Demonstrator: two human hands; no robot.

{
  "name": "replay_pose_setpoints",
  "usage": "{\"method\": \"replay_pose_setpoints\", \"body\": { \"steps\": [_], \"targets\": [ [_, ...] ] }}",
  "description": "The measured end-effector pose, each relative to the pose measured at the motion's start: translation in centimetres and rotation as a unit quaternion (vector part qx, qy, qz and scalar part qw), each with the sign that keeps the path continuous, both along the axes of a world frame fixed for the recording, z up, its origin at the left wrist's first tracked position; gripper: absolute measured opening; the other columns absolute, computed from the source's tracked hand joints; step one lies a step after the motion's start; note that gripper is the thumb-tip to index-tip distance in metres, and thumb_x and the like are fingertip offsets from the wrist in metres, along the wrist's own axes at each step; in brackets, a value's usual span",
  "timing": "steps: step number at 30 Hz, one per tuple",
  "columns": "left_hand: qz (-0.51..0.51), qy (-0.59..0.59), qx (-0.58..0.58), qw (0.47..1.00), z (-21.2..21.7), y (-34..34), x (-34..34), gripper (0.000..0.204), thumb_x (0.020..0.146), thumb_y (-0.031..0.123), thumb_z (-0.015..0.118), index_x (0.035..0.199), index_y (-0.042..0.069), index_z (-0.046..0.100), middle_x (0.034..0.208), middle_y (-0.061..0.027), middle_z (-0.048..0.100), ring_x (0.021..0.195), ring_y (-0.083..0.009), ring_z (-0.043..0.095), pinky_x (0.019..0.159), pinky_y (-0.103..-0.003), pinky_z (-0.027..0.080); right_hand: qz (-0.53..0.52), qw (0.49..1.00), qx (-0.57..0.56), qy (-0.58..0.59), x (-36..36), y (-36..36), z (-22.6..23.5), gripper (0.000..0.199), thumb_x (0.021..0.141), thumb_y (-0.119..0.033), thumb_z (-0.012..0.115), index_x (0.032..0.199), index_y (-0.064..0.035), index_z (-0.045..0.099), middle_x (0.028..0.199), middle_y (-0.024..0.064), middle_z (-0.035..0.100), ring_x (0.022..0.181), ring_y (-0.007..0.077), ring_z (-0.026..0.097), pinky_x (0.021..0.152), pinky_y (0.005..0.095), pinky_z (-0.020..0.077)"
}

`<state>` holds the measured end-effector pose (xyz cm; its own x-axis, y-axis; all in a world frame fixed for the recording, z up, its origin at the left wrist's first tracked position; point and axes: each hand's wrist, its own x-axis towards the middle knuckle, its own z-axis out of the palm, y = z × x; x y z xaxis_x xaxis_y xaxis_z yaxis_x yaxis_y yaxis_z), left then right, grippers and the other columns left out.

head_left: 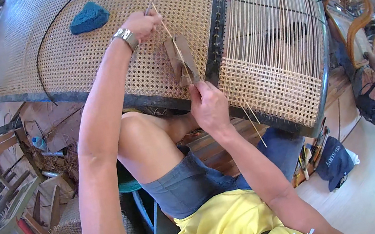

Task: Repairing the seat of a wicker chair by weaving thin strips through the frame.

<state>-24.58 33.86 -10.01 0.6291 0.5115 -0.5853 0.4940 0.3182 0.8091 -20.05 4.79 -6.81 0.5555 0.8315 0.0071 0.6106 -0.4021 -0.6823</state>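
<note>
Over the woven cane panel point(179, 13), my left hand point(144, 25), with a metal watch on its wrist, is closed round a slim metal-tipped tool point(148, 7). Its exact kind is hidden by my fingers. Close beside that tip runs a pale cane strand point(165, 26). The strand passes down over a worn brown flat piece point(173, 54), perhaps wood or leather, lying on the panel. At the piece's near end my right hand point(210, 105) pinches the strand between thumb and fingers, near the panel's dark frame edge.
A blue cloth point(89, 18) and a thin dark cord point(41, 42) lie on the panel. To the right, a framed section has long open strands point(259, 9) and partly finished weaving point(267, 85). A dark cap point(334, 164) and tools point(305, 159) lie lower right; chair frames point(18, 212) stand left.
</note>
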Motion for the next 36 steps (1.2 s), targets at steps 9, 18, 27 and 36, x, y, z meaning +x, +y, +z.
{"method": "replay_pose_setpoints", "body": {
  "steps": [9,18,27,36],
  "targets": [
    [0.204,0.152,0.573,0.779,-3.4,10.9,-0.1,0.039,0.088,0.042,0.057,0.082,0.004,0.065,0.072,-0.0061,0.064,0.063,-0.0161,0.06,0.061,-0.038,0.049,0.006,1.0,0.015,0.01,-0.2,-2.2,-1.3,0.014,0.097,-0.015,0.054,0.089,-0.0036,0.057,0.072,0.0228,0.064,0.07,0.0424,0.064,0.06,0.0507,0.0502],
    [0.155,0.052,0.316,0.935,6.3,4.2,-5.0,0.037,0.092,0.04,0.057,0.084,0.005,0.065,0.074,-0.0058,0.065,0.063,-0.016,0.059,0.061,-0.036,0.049,-0.006,0.994,-0.099,0.039,0.4,1.0,0.4,0.029,0.098,-0.023,0.051,0.08,-0.0015,0.056,0.071,0.0253,0.063,0.071,0.0455,0.064,0.062,0.0527,0.0502],
    [-0.159,-0.028,0.265,0.95,4.1,-8.5,-8.9,0.023,0.099,0.027,0.057,0.102,0.005,0.065,0.069,-0.0042,0.061,0.06,-0.0119,0.057,0.057,-0.029,0.046,-0.085,0.949,-0.131,0.274,1.1,1.4,-1.9,0.041,0.092,-0.033,0.051,0.08,0.0032,0.066,0.074,0.0261,0.064,0.075,0.0392,0.065,0.072,0.0452,0.0479],
    [-0.197,-0.008,0.401,0.894,2.1,-10.1,-6.7,0.026,0.095,0.031,0.06,0.095,0.007,0.066,0.072,-0.0155,0.066,0.066,-0.0315,0.065,0.062,-0.041,0.049,-0.092,0.952,-0.119,0.266,1.1,1.9,-1.9,0.04,0.091,-0.031,0.052,0.078,0.0038,0.065,0.071,0.0233,0.064,0.068,0.0331,0.063,0.069,0.0435,0.0474]
  ]
}}
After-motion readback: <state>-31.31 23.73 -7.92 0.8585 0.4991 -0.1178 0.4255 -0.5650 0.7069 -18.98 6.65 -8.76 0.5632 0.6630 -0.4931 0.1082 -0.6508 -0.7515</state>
